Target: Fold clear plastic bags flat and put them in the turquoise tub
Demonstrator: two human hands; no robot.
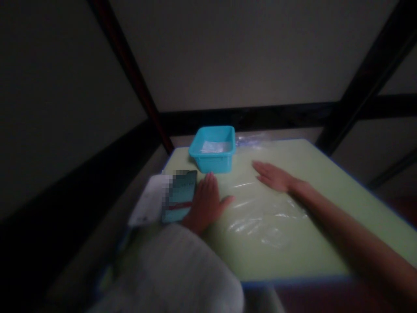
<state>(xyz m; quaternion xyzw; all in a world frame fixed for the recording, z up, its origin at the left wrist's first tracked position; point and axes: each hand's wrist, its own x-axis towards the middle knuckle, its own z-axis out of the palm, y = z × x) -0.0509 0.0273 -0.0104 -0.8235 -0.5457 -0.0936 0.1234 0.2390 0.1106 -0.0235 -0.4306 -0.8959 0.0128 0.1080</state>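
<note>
A clear plastic sheet or bag (pixel 260 213) lies flat and a little wrinkled on the pale yellow-green table (pixel 329 243). My left hand (pixel 207 202) rests on its left side, palm down, thumb spread to the right. Toward its upper right edge lies my right hand (pixel 272 176), also palm down with fingers stretched out. Neither hand grips anything. Just beyond my left fingertips stands a turquoise basket (pixel 215 164) with white, folded-looking material (pixel 215 147) inside.
Left of my left hand lies a phone (pixel 183 191), partly pixelated, beside a white sheet or cloth (pixel 150 200). More clear plastic (pixel 252 141) sits at the back edge, right of the basket. A wall with dark beams stands behind the table.
</note>
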